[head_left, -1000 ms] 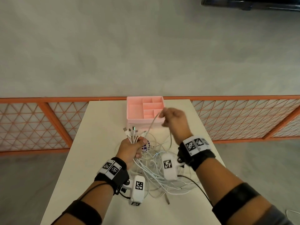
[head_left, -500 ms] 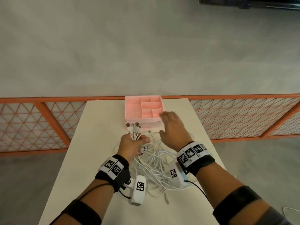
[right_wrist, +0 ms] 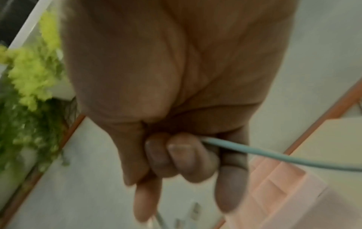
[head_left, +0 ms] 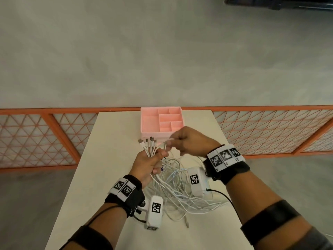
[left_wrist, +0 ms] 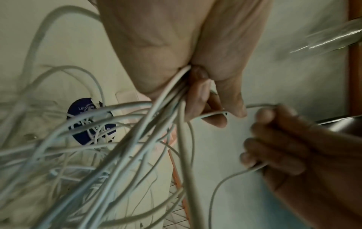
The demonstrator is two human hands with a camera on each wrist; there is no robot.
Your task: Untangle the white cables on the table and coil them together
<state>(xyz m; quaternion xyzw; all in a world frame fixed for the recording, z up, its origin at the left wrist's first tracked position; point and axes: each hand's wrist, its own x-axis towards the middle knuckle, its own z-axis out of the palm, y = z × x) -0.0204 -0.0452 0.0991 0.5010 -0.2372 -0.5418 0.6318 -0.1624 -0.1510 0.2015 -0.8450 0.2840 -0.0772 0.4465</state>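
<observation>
White charging cables (head_left: 173,184) lie in a loose tangle on the cream desk (head_left: 111,159) in front of me, most of the mass heaped between my two wrists. My left hand (head_left: 149,165) is clamped around a bunch of them: the strands run up through my fist and their connector ends (head_left: 148,142) fan out above my knuckles, pointing toward the far edge of the desk. In the left wrist view the same bunch (left_wrist: 168,99) squeezes out between my palm and curled fingers, then spreads down into the tangle.

My right hand (head_left: 189,139) is held just beside the left, a little farther from me, its fingers curled on a single cable end (head_left: 166,141) that reaches toward the fanned connectors. The right wrist view shows one strand (right_wrist: 254,151) passing through my closed fingers (right_wrist: 182,155) and curving away to the side.

Behind both hands, at the far edge of the desk, stands a pink compartment organizer (head_left: 149,127), its divided cells open at the top. A small item with a dark blue round label (left_wrist: 86,120) lies under the cables near my left hand. An orange lattice railing (head_left: 54,134) runs beyond the desk.
</observation>
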